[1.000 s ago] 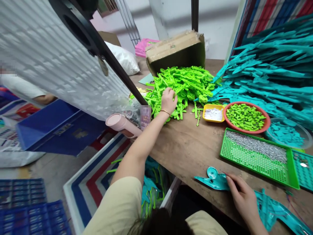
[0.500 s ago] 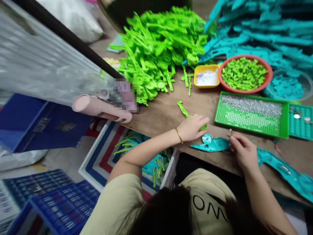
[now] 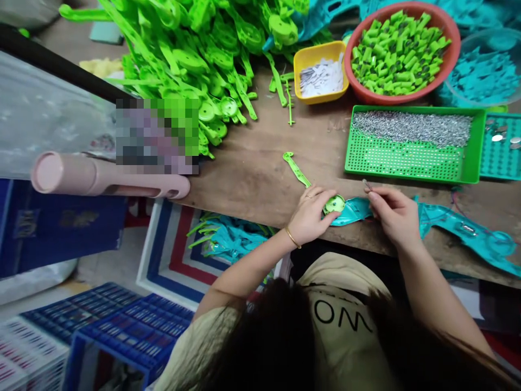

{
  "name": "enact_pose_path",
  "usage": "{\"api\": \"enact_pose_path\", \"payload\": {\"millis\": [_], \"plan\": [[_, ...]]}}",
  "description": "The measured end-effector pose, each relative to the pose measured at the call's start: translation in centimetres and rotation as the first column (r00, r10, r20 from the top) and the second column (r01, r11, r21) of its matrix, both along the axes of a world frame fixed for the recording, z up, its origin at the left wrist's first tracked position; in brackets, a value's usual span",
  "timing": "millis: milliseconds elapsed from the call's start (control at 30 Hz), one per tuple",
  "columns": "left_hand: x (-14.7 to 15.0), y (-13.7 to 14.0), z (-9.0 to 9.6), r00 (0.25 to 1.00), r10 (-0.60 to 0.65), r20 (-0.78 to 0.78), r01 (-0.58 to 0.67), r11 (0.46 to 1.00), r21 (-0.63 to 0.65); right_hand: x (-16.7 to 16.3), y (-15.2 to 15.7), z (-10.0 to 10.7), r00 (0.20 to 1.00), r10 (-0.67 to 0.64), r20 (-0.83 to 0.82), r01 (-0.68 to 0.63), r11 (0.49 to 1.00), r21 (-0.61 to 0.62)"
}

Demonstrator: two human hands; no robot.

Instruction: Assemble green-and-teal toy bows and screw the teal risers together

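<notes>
My left hand (image 3: 311, 213) is closed on a bright green plastic piece (image 3: 296, 169) with a long narrow arm and a round, cup-like end. The round end shows between thumb and fingers and overlaps the left end of a turquoise plastic piece (image 3: 353, 210) at the table's front edge. My right hand (image 3: 394, 215) is over that piece's right part, with thumb and forefinger pinching a tiny thin item (image 3: 366, 184) with a clear-looking tip; its kind is too small to make out. Another turquoise piece (image 3: 468, 228), longer and with a round end, lies right of my right hand.
Green plastic parts (image 3: 195, 60) are heaped behind. A yellow dish (image 3: 321, 100), a red bowl (image 3: 407, 98) of green bits and a green tray (image 3: 407, 176) of small metal pieces stand beyond my hands. At left lies a pink tube (image 3: 81, 174); below stands a striped box (image 3: 163, 255).
My view has shifted, so the table appears higher. The green piece's round end now covers the turquoise piece's round end, which showed before. My right hand still pinches the tiny item.
</notes>
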State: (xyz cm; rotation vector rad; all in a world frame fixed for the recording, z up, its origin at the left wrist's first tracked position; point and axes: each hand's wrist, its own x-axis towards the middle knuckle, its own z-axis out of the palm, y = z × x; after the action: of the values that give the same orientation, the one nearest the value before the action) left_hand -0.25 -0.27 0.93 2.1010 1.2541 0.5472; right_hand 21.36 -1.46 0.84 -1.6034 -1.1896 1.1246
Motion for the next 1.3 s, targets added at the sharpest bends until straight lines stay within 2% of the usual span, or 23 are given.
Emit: {"api": "enact_pose_path", "payload": {"millis": [100, 167, 233, 333, 467, 567, 733, 867, 1067, 1300], "plan": [[-0.1, -0.4, -0.1, 0.991, 0.075, 0.111, -0.077, 0.997, 0.018, -0.6, 0.2, 0.9, 0.965, 0.147, 0.217, -0.17, 0.981, 0.089], [-0.5, -0.4, 0.0, 0.962, 0.112, 0.251, -0.128, 0.991, 0.046, -1.3, 0.4, 1.9, 0.881, 0.276, 0.384, -0.345, 0.93, 0.125], [-1.2, -0.1, 0.3, 0.914, 0.176, 0.366, -0.207, 0.977, 0.047, -2.0, 0.5, 2.7, 0.779, 0.349, 0.52, -0.471, 0.874, 0.119], [-2.2, 0.1, 0.7, 0.866, 0.243, 0.437, -0.27, 0.963, 0.0, -3.1, 0.8, 3.4, 0.689, 0.35, 0.635, -0.52, 0.848, 0.097], [-2.9, -0.2, 0.9, 0.824, 0.301, 0.479, -0.297, 0.951, -0.086, -4.2, 1.1, 3.6, 0.643, 0.342, 0.685, -0.526, 0.848, 0.071], [-3.2, -0.4, 0.8, 0.82, 0.33, 0.468, -0.346, 0.937, -0.055, -4.5, 1.4, 3.6, 0.651, 0.382, 0.656, -0.529, 0.848, 0.032], [-4.4, 1.3, -0.6, 0.857, 0.352, 0.377, -0.44, 0.881, 0.177, -5.1, 2.3, 4.0, 0.694, 0.383, 0.609, -0.443, 0.895, -0.057], [-5.3, 3.4, -2.4, 0.895, 0.386, 0.224, -0.441, 0.838, 0.32, -7.0, 2.9, 4.6, 0.674, 0.381, 0.633, -0.464, 0.885, -0.038], [-5.6, 4.7, -3.5, 0.899, 0.434, 0.061, -0.431, 0.849, 0.305, -9.8, 2.4, 4.1, 0.546, 0.359, 0.757, -0.497, 0.866, -0.052], [-5.7, 5.1, -3.3, 0.91, 0.413, 0.03, -0.407, 0.879, 0.248, -10.4, 0.5, 2.3, 0.459, 0.206, 0.864, -0.55, 0.83, 0.094]]}}
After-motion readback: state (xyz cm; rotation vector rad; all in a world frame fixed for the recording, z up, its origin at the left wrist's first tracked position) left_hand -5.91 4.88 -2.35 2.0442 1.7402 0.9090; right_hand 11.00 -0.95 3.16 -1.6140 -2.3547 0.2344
